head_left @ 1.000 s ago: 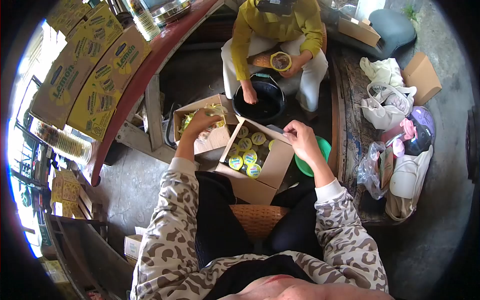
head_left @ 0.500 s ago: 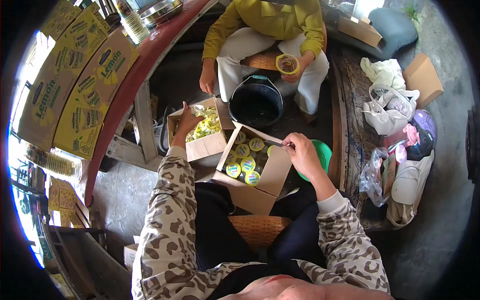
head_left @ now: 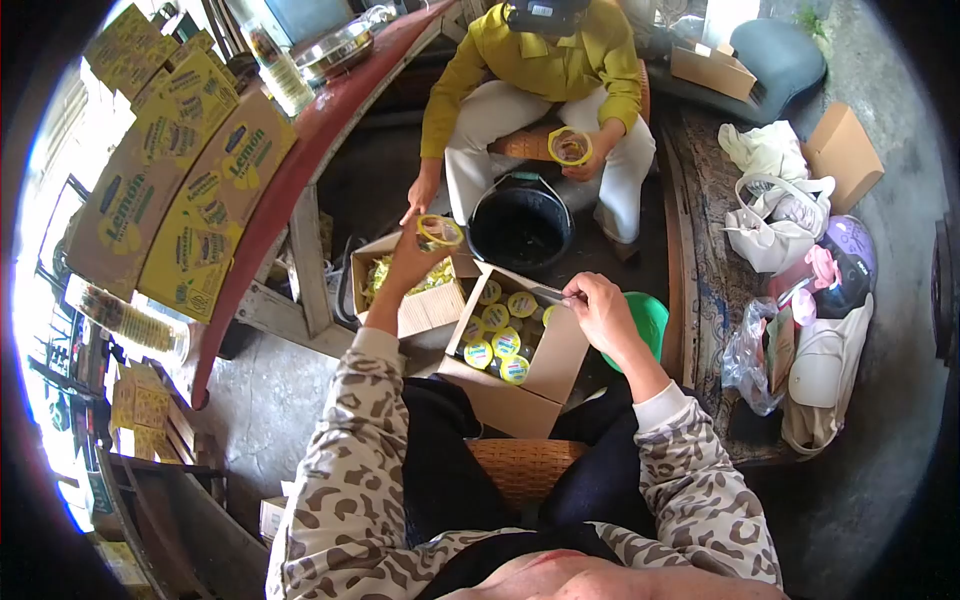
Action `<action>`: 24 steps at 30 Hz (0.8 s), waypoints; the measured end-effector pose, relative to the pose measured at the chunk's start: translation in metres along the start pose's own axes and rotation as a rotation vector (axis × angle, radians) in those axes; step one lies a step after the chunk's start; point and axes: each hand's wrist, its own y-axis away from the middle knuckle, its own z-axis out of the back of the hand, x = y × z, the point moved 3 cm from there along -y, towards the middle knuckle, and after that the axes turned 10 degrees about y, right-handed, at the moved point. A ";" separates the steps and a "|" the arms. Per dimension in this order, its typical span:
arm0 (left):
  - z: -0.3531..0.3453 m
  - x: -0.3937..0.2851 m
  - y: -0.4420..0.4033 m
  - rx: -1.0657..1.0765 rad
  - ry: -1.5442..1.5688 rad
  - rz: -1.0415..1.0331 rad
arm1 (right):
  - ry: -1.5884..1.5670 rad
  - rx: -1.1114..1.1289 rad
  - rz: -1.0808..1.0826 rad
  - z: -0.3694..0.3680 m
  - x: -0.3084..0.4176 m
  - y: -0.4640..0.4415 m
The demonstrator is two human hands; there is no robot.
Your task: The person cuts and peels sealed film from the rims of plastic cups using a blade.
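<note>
Raised over a cardboard box of yellow-green wrappers (head_left: 432,308), my left hand (head_left: 398,272) is closed on a clear plastic cup (head_left: 439,232) with a yellow rim. A co-worker's hand (head_left: 424,192) is close beside that cup; whether it touches is unclear. Between my knees stands an open cardboard box (head_left: 500,408) holding several small cups with yellow printed lids (head_left: 494,318). My right hand (head_left: 600,308) pinches the upper right corner of this box, at its flap; a thin dark edge shows at the fingertips. The co-worker's other hand (head_left: 582,158) holds another yellow-rimmed cup (head_left: 570,147).
A black bucket (head_left: 520,222) stands between the co-worker and the boxes. Right of my box lies a green basin (head_left: 640,325). Lemon-drink cartons (head_left: 215,200) and stacked cups (head_left: 285,85) line the red-edged table on the left. Bags (head_left: 785,235) lie on the bench at right.
My left hand has come up and right from the wrapper box and now has a cup in it. The co-worker's hand has moved down beside it. My right hand stays at the box corner.
</note>
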 end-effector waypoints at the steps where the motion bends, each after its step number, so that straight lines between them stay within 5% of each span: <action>1: -0.009 -0.013 0.007 0.031 0.109 0.010 | -0.005 -0.014 0.006 0.001 0.002 0.000; 6: -0.046 -0.077 0.047 0.102 0.195 -0.007 | -0.132 -0.242 0.048 0.013 0.010 -0.001; 15: -0.091 -0.103 0.110 0.128 0.515 0.013 | -0.271 -0.327 0.020 0.022 0.020 -0.001; 24: -0.098 -0.121 0.102 0.136 0.270 -0.019 | -0.184 -0.397 0.196 0.020 0.039 0.002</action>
